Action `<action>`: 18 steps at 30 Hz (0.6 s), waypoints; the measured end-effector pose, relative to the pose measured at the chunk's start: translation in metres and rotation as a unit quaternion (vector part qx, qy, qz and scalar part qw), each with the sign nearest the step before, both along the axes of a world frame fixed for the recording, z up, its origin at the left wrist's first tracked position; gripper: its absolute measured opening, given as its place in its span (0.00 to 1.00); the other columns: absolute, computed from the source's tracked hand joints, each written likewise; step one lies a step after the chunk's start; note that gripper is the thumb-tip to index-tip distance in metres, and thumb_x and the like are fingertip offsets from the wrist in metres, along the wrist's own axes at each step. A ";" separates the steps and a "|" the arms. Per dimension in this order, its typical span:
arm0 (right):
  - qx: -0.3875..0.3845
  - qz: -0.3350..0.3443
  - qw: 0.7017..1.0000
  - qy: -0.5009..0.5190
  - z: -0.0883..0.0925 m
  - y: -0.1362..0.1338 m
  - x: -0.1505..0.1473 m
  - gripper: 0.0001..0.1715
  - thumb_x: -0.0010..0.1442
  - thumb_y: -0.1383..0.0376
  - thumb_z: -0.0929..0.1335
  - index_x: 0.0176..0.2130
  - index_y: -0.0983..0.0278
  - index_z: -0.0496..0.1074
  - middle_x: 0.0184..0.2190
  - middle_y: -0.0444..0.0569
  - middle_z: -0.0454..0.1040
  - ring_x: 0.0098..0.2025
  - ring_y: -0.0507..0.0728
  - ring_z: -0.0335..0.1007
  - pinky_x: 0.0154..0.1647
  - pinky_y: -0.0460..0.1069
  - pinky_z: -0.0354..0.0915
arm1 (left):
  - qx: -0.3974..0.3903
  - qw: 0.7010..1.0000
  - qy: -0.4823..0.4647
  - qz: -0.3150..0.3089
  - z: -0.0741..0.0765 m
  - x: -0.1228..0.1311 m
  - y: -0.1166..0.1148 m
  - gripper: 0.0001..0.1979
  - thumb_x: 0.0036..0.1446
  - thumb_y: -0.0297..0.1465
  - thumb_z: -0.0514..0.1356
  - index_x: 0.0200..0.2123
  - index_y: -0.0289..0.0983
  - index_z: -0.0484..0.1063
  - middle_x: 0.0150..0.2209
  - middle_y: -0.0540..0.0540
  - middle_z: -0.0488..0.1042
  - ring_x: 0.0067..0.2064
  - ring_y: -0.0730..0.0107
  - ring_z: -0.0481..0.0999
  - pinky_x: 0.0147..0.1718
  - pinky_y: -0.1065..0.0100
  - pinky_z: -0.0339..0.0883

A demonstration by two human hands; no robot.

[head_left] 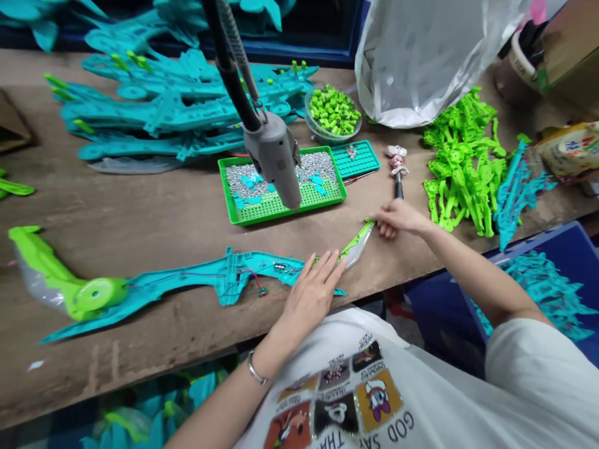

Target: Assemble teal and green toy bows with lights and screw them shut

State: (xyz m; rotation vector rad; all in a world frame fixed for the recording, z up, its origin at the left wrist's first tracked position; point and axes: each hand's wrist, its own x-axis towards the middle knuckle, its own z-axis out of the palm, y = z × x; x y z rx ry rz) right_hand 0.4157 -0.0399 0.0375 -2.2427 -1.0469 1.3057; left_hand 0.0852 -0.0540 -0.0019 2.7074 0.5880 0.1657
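A long turquoise plastic half shell (187, 279), shaped like a toy bow, lies along the table's front with thin wires and a small round circuit board (262, 291). Its left end carries a bright green limb (96, 298); a second green limb (358, 240) with a clear plastic part lies at its right end. My left hand (312, 288) rests flat across the shell's right part, fingers stretched out, hiding the joint. My right hand (397, 217) is closed at the tip of the right limb, just below a black handle (399, 187) with a wrapped whitish head. What its fingers hold is hidden.
A grey electric screwdriver (276, 159) hangs over a green tray (284, 215) of screws. Behind are stacked turquoise shells (154, 112), a bowl of green caps (333, 112) and a white bag (412, 62). Green parts (468, 168) lie right; a blue bin (440, 318) stands below.
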 end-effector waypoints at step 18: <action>0.232 -0.106 0.723 -0.642 -0.007 0.104 0.246 0.15 0.48 0.76 0.77 0.38 0.66 0.83 0.39 0.62 0.82 0.50 0.65 0.76 0.49 0.63 0.62 | -0.014 0.967 -0.249 0.053 0.016 -0.014 -0.009 0.19 0.68 0.23 0.58 0.61 0.32 0.71 0.57 0.33 0.78 0.62 0.54 0.76 0.60 0.51 0.75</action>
